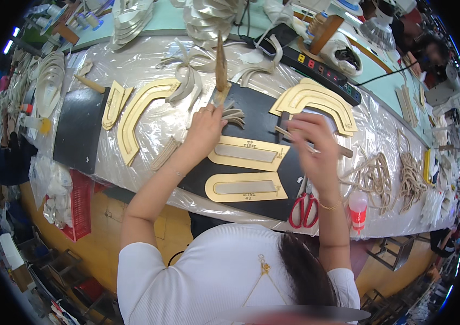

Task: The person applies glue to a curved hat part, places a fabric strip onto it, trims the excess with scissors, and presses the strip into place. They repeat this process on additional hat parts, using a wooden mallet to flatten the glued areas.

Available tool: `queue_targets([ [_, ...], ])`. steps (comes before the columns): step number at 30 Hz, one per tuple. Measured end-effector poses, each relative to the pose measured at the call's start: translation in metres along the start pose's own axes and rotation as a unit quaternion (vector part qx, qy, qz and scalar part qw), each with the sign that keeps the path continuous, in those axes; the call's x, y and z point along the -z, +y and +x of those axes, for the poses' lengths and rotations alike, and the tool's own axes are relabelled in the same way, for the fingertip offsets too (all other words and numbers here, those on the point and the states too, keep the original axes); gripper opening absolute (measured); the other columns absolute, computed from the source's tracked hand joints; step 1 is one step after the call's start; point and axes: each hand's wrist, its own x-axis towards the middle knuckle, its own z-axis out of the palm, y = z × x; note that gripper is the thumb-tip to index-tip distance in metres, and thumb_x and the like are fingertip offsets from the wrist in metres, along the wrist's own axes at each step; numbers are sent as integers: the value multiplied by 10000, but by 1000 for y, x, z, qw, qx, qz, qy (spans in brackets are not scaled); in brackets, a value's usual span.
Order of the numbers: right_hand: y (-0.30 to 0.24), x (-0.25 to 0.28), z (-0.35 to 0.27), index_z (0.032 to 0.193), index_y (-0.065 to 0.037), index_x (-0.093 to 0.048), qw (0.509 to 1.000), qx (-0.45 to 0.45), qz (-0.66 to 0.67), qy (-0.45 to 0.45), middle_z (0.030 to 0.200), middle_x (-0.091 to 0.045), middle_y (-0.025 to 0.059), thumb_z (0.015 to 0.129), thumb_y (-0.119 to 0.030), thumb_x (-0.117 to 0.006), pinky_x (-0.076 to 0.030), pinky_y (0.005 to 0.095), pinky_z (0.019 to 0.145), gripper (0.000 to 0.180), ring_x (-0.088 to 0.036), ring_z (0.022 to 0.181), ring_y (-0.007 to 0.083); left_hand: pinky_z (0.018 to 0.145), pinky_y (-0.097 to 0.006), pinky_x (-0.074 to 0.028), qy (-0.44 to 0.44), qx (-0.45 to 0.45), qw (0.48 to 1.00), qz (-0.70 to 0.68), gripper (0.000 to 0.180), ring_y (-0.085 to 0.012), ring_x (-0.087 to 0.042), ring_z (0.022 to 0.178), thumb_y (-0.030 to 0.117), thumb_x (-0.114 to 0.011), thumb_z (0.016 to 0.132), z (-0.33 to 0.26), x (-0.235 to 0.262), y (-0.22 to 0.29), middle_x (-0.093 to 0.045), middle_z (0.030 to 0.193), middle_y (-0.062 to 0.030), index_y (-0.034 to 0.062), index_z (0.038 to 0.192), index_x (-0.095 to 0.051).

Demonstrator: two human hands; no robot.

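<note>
My left hand [206, 125] is closed at the left end of a bundle of curved grey strips [233, 115], which fan out to its right over a black board [251, 100]. Just beyond it a worn wooden handle [220, 67] stands up. My right hand [316, 145], slightly blurred, is closed around a slim wooden-handled tool [345, 151] above the board's right side; the tool's working end is hard to make out. Between my arms lie two cream U-shaped templates, the upper [249, 154] and the lower [247, 187], each with a grey strip inside.
Curved cream templates lie at right [316, 100] and left [140, 116]. Red-handled scissors [304, 208] and a red-and-clear bottle [357, 211] sit near the front edge. A power strip [322, 70] lies behind; coiled cords [370, 181] are at right. A red crate [81, 206] stands at left.
</note>
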Motion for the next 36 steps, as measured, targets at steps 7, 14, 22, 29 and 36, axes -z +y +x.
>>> queue_targets([
  [7, 14, -172, 118, 1103, 43, -654, 984, 93, -1, -150, 1145, -615, 184, 916, -91, -574, -495, 404, 919, 243, -604, 1042, 396, 714, -452, -514, 42, 68, 990, -118, 196, -347, -638, 793, 107, -603, 899, -13, 23, -13, -616, 872, -176, -20, 1047, -619],
  [14, 59, -291, 184, 994, -27, -717, 935, -11, -328, -136, 1090, -648, 147, 860, -100, -592, -528, 385, 853, 196, -633, 1032, 311, 693, -354, -574, 143, 389, 626, -661, 181, -231, -677, 776, 155, -522, 1001, -67, 74, -51, -619, 925, -105, 26, 1123, -552],
  [22, 29, -254, 203, 1094, -26, -644, 879, -177, 397, -196, 1027, -657, 94, 946, -181, -621, -547, 376, 853, 216, -676, 938, 254, 741, -372, -563, 342, 348, 458, -743, 257, -269, -674, 844, 188, -511, 1007, -78, 85, -81, -603, 964, -116, -2, 1181, -497],
  [29, -30, -188, 150, 1220, -17, -582, 721, -229, 594, -272, 1053, -637, 64, 988, -236, -626, -549, 280, 848, 322, -649, 985, 161, 731, -342, -571, 352, 248, 587, -686, 252, -224, -686, 844, 166, -524, 1005, -50, 117, -63, -645, 971, -110, -17, 1177, -544],
  [36, -47, -152, 109, 1236, -48, -628, 772, -166, 536, -298, 1043, -655, 14, 967, -229, -662, -491, 205, 762, 326, -592, 940, 54, 674, -267, -562, 352, 285, 722, -523, 241, -147, -691, 769, 189, -597, 984, -45, 126, -43, -690, 916, -89, -9, 1121, -602],
])
